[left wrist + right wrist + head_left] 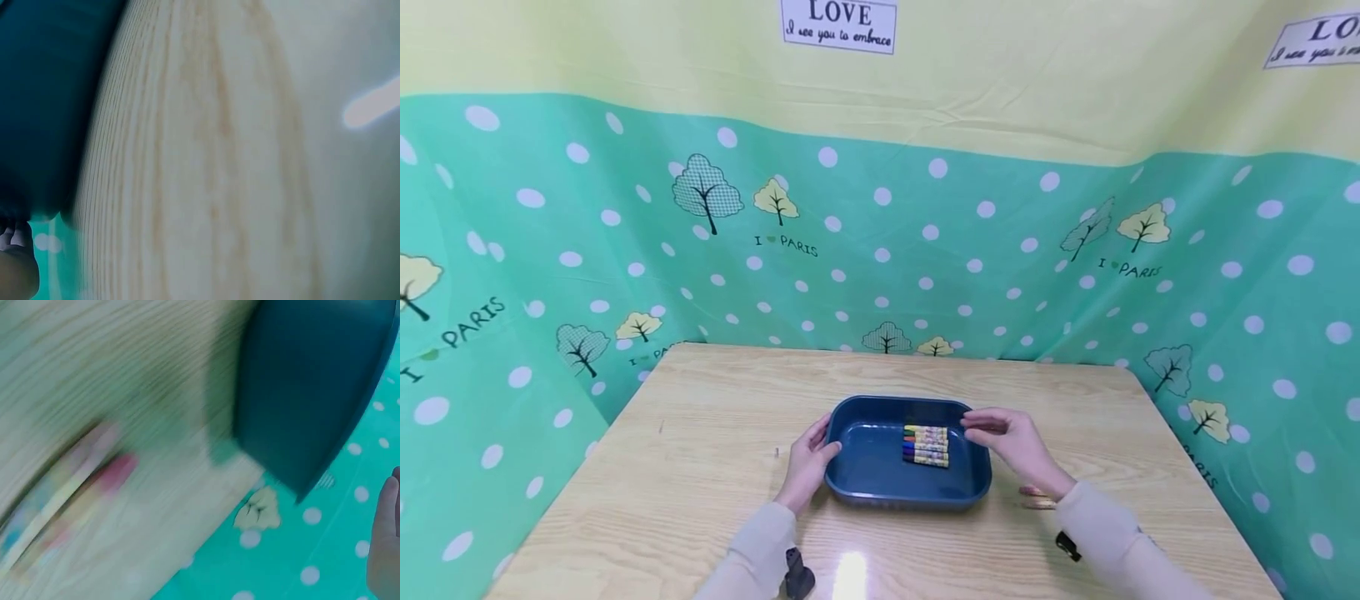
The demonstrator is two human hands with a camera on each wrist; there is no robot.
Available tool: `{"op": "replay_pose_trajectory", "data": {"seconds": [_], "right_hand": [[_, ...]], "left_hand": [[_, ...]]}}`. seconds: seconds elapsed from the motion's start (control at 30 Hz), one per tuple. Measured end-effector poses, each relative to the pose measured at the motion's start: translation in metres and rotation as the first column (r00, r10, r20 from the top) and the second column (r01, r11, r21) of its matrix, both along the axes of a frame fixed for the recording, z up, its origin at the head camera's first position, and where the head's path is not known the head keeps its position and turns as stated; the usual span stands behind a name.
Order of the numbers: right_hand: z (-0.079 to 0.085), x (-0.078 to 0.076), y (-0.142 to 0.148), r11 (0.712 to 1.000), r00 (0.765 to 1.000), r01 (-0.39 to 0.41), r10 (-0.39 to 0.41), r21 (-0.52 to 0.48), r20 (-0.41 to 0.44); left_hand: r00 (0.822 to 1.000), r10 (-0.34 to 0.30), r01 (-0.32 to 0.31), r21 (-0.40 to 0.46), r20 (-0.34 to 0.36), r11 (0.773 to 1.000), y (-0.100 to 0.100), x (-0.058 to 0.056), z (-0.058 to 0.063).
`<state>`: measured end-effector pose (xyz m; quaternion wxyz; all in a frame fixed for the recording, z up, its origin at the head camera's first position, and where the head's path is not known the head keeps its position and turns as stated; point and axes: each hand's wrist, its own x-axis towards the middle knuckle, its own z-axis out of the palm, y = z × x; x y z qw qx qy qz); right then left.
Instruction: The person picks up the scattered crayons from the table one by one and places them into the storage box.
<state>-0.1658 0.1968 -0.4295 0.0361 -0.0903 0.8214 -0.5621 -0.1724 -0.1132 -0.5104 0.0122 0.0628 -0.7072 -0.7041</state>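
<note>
A dark blue rectangular tray (867,462) stands on the wooden table, its wall also showing in the right wrist view (312,387). Inside it, right of the middle, several crayons (927,447) in printed wrappers lie side by side, with yellow, green, orange and blue tips. My left hand (808,465) grips the tray's left rim, thumb on top and fingers outside. Over the right rim hovers my right hand (1017,442), thumb and fingers apart with nothing seen between them. Below that wrist, reddish crayons (1037,500) lie on the table, blurred in the right wrist view.
The wooden table (715,467) ends at a green and yellow curtain (880,225) behind and on both sides. A tiny bit (777,452) of something lies left of the tray. A bright light reflection shows near the table's front.
</note>
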Motion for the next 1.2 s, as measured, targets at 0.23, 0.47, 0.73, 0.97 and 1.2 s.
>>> {"op": "replay_pose_trajectory", "data": {"seconds": [0.23,0.47,0.73,0.97,1.2], "right_hand": [[0.000,0.008,0.044,0.998,0.999,0.026,-0.025,0.055,-0.024],[-0.011,0.014,0.075,0.996,0.999,0.032,-0.031,0.086,-0.011],[-0.028,0.016,0.098,0.986,0.997,0.057,-0.066,0.158,0.047],[-0.046,0.014,0.112,0.975,0.995,0.042,-0.062,0.219,0.083],[-0.063,0.018,0.116,0.974,0.986,0.006,-0.044,0.225,0.164]], "left_hand": [[1.000,0.012,-0.012,0.008,-0.003,1.000,0.002,-0.001,0.001],[1.000,0.013,-0.013,0.015,-0.028,1.000,0.003,0.000,0.002],[1.000,-0.001,0.002,0.019,-0.020,1.000,0.001,0.001,0.001],[1.000,-0.003,0.003,0.004,-0.015,1.000,0.001,0.001,0.003],[1.000,-0.011,0.011,0.008,-0.004,1.000,0.002,0.003,0.005]]}}
